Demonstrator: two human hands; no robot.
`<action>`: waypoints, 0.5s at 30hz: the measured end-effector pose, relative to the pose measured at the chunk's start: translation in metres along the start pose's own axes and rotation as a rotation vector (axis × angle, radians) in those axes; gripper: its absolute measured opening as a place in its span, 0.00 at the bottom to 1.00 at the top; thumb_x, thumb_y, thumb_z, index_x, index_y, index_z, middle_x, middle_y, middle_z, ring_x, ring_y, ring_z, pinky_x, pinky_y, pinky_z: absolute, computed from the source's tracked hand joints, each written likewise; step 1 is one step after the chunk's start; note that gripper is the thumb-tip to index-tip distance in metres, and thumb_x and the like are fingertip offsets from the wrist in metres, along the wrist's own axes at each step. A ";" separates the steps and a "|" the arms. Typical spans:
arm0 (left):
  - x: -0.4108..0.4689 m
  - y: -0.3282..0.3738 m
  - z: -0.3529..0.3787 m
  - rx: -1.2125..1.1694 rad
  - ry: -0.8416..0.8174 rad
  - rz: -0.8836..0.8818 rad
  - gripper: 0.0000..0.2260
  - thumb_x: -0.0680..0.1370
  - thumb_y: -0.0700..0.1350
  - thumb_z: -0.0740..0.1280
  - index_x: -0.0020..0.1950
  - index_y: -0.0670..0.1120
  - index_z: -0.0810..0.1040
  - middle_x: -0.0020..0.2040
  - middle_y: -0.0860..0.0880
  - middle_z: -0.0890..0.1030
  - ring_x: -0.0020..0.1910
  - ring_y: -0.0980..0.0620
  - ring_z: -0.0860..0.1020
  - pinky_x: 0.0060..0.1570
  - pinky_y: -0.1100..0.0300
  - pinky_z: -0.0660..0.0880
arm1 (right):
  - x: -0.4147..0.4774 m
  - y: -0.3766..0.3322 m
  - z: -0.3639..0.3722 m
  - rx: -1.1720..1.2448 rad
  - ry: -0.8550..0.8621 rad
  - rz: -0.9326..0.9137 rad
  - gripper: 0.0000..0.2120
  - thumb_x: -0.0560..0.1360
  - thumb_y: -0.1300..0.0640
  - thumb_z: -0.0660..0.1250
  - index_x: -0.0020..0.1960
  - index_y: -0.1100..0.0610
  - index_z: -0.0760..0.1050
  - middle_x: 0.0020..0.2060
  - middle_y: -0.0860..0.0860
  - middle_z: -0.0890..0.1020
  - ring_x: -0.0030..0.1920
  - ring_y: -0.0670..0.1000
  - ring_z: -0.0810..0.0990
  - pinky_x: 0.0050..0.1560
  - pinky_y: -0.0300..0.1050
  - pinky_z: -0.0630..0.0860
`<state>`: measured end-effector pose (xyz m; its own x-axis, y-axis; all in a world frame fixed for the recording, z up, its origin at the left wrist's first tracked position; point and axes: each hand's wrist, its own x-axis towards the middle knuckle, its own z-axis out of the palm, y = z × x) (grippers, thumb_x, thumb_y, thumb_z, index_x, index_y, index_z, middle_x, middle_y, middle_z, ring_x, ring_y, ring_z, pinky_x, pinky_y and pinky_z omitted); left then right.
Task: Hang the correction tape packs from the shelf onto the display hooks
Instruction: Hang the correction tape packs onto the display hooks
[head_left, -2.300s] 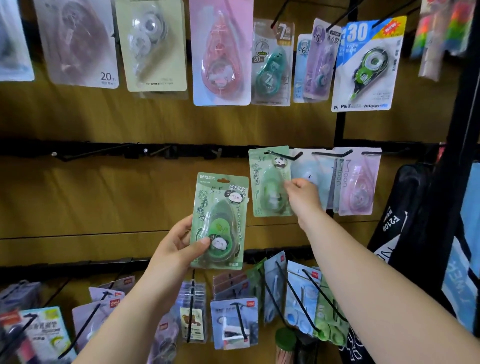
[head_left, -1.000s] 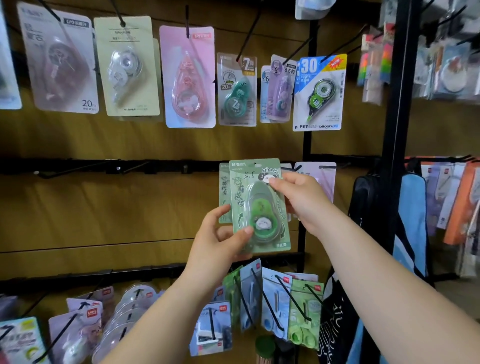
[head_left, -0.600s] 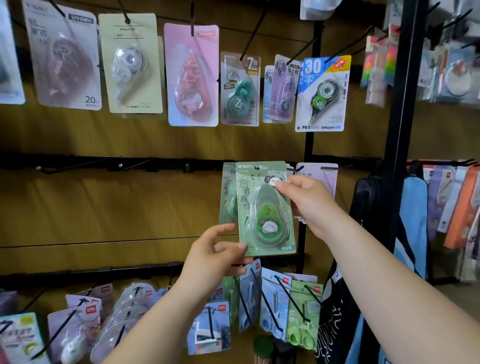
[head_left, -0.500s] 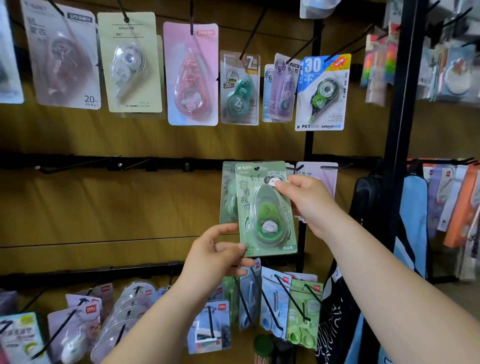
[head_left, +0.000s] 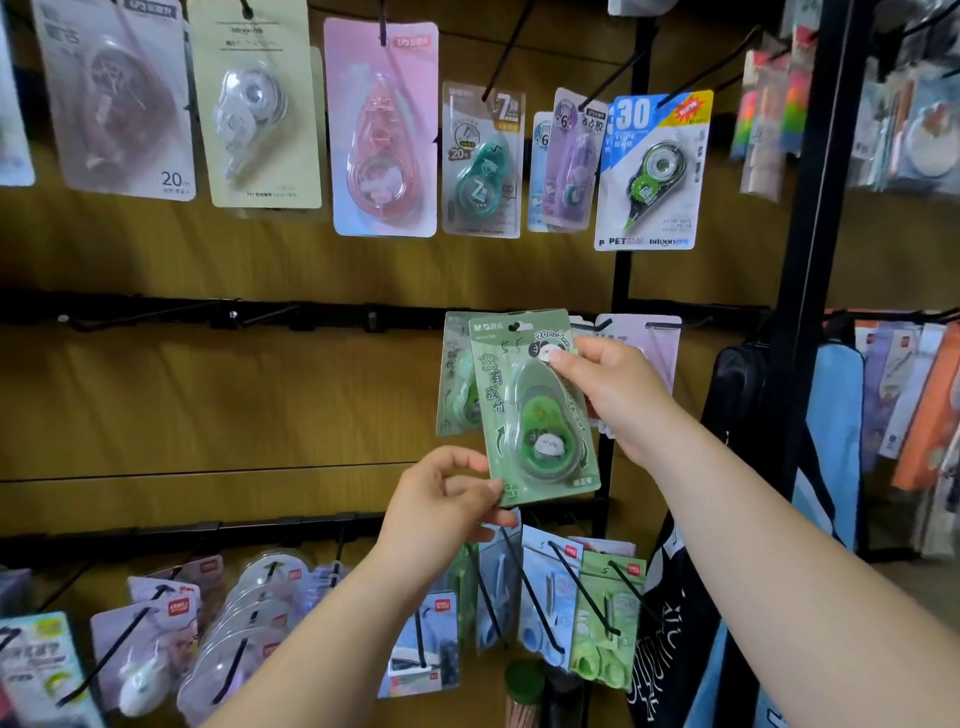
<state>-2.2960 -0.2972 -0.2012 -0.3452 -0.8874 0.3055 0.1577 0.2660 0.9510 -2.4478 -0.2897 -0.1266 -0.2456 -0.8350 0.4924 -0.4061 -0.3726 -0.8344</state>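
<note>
A green correction tape pack (head_left: 535, 410) with a panda picture is held up against the middle hook rail (head_left: 311, 317). My right hand (head_left: 608, 384) pinches its top right corner. My left hand (head_left: 447, 504) is below it, thumb and fingers pinching the lower left corner. The pack's top edge is level with the rail, its hang hole near a hook there. Right behind it, another green pack (head_left: 457, 384) hangs on that hook, mostly covered.
Pale and pink packs (head_left: 649, 343) hang to the right on the same rail. Several packs (head_left: 384, 130) fill the top row, and more hang on long black hooks (head_left: 576, 587) below. A black upright post (head_left: 821, 260) and hanging bags (head_left: 836, 441) stand at the right.
My left hand brought the green pack rightward in front of the hanging green pack. My right hand took its top corner, and my left hand slid down to the bottom corner.
</note>
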 end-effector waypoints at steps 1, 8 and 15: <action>0.001 -0.001 -0.001 0.003 0.006 0.001 0.06 0.75 0.33 0.64 0.42 0.44 0.72 0.25 0.50 0.81 0.27 0.57 0.80 0.39 0.56 0.76 | 0.000 0.000 0.001 -0.002 -0.004 0.003 0.09 0.76 0.55 0.63 0.43 0.59 0.77 0.39 0.58 0.75 0.40 0.54 0.72 0.42 0.46 0.69; 0.007 -0.002 -0.008 0.001 0.043 0.006 0.07 0.75 0.32 0.63 0.41 0.43 0.72 0.30 0.44 0.78 0.26 0.57 0.80 0.29 0.64 0.77 | 0.004 0.005 0.009 0.042 -0.003 -0.025 0.13 0.76 0.57 0.62 0.50 0.68 0.75 0.53 0.71 0.76 0.43 0.52 0.73 0.47 0.48 0.72; 0.011 -0.004 -0.010 0.013 0.038 0.010 0.07 0.75 0.32 0.62 0.41 0.42 0.72 0.31 0.43 0.76 0.25 0.57 0.79 0.28 0.68 0.76 | 0.008 0.012 0.010 0.028 -0.007 -0.024 0.17 0.76 0.55 0.62 0.47 0.71 0.72 0.48 0.72 0.77 0.40 0.58 0.74 0.52 0.59 0.75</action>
<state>-2.2909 -0.3122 -0.2023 -0.3079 -0.8984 0.3131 0.1489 0.2796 0.9485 -2.4458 -0.3049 -0.1346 -0.2296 -0.8283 0.5111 -0.3874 -0.4039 -0.8287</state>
